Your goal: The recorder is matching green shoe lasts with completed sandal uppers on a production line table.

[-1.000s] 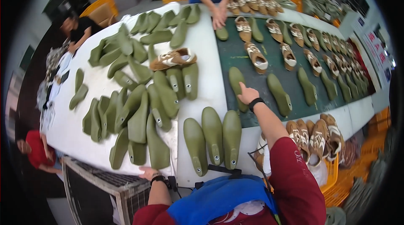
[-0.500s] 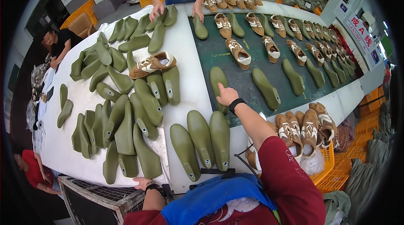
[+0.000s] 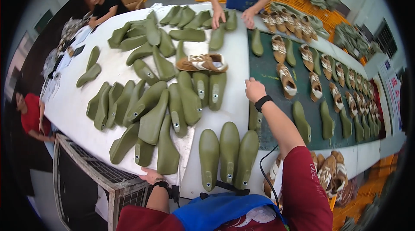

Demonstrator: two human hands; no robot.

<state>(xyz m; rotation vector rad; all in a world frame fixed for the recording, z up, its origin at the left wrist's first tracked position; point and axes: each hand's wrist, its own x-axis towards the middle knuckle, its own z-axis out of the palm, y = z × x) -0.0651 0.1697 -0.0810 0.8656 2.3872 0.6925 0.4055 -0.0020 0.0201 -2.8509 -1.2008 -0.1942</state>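
So the left part of the surface [image 3: 235, 97] is mostly covered by loose lasts [image 3: 153, 120], with one shoe [image 3: 201, 62] laid across a few. Three more lasts [image 3: 229, 149] are lined up along the near edge. To the right, a mat [image 3: 317, 138] is filled with rows of shoes [image 3: 315, 87] and lasts [image 3: 301, 122]; other shoes [image 3: 298, 25] are bunched behind it. A wire cage [image 3: 113, 192] is parked front left.

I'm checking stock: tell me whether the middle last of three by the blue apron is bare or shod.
Bare: the middle last shows green from rounded tip to holed end, no shoe over it.
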